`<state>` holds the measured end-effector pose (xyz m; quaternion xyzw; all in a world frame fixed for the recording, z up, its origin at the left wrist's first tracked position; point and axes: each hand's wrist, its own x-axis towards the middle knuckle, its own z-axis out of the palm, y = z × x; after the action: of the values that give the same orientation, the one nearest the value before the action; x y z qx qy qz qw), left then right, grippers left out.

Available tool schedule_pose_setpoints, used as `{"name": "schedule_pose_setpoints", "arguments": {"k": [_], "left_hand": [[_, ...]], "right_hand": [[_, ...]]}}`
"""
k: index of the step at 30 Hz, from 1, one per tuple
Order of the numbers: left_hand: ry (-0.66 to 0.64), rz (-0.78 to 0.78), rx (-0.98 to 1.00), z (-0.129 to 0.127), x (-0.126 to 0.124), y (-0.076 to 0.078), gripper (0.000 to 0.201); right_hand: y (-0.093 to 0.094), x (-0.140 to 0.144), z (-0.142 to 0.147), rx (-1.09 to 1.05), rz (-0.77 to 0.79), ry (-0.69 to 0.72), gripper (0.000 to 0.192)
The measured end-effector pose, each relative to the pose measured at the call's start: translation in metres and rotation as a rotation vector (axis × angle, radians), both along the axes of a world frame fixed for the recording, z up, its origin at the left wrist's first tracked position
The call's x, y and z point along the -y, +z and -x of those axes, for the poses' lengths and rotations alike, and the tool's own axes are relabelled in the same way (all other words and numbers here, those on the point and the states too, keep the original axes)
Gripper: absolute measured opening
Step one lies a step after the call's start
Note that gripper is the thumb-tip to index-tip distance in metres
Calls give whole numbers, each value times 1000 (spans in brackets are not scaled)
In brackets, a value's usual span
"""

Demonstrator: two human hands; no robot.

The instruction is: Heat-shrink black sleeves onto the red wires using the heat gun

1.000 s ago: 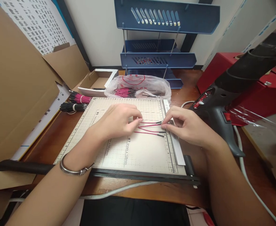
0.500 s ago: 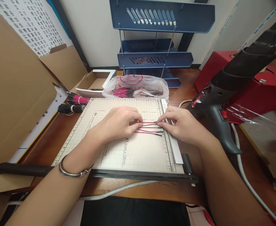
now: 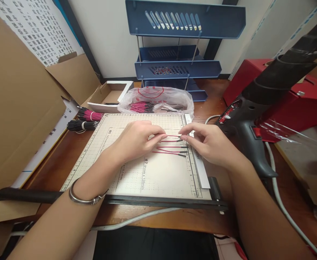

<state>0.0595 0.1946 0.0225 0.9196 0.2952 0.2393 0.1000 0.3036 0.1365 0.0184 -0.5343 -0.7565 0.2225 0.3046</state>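
Between my two hands a thin red wire (image 3: 173,135) is stretched just above a cream paper trimmer board (image 3: 158,177). My left hand (image 3: 139,137) pinches it with thumb and forefinger, over the middle of the board. At its black right end, the thumb and forefinger of my right hand (image 3: 209,144) are closed on it, beside the trimmer's white edge strip (image 3: 200,171). Several more red wires (image 3: 169,152) with black ends lie side by side on the board, nearer to me. Their left ends are hidden under my left hand.
Behind the board sits a plastic bag (image 3: 172,94) of wires, with bundled red wires (image 3: 89,114) and black wires (image 3: 81,125) to its left. A heat gun (image 3: 256,133) stands at right before a red box (image 3: 296,97). Blue trays (image 3: 180,68) rise behind; the trimmer's black arm (image 3: 161,201) crosses in front.
Both hands have shifted slightly away from me, and the held wire is now raised apart from the one beneath it. The other wires lie about where they were.
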Motion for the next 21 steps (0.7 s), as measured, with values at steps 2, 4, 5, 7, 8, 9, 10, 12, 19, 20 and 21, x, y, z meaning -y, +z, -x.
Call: {"name": "schedule_pose_setpoints", "arguments": {"k": [2, 4, 5, 7, 8, 9, 10, 12, 19, 20, 21], "left_hand": [[-16, -16, 33, 0, -1, -1, 21], [-36, -35, 75, 0, -1, -1, 20], [-44, -47, 92, 0, -1, -1, 20], [-51, -72, 114, -1, -1, -1, 19], [-53, -80, 119, -1, -1, -2, 18], [-55, -84, 121, -1, -1, -2, 17], [-57, -83, 121, -1, -1, -2, 17], [-60, -78, 117, -1, -1, -2, 16], [-76, -29, 115, -1, 1, 1, 17], [-80, -14, 121, -2, 1, 1, 16], [-85, 0, 129, -3, 2, 1, 16]], "right_hand": [[0, 0, 1, -23, -93, 36, 21], [0, 0, 0, -45, -156, 72, 22], [-1, -1, 0, -54, -175, 81, 22], [-2, -1, -2, -63, -194, 82, 21], [-2, -1, -2, -64, -196, 79, 20], [-2, -1, -2, -66, -197, 76, 19], [-2, -1, -2, -65, -195, 73, 18], [-2, -1, -1, -61, -198, 66, 14], [0, 1, 1, -51, -223, 11, 9], [0, 1, 1, -47, -229, 1, 9], [1, 2, 1, -43, -240, -8, 10]]}}
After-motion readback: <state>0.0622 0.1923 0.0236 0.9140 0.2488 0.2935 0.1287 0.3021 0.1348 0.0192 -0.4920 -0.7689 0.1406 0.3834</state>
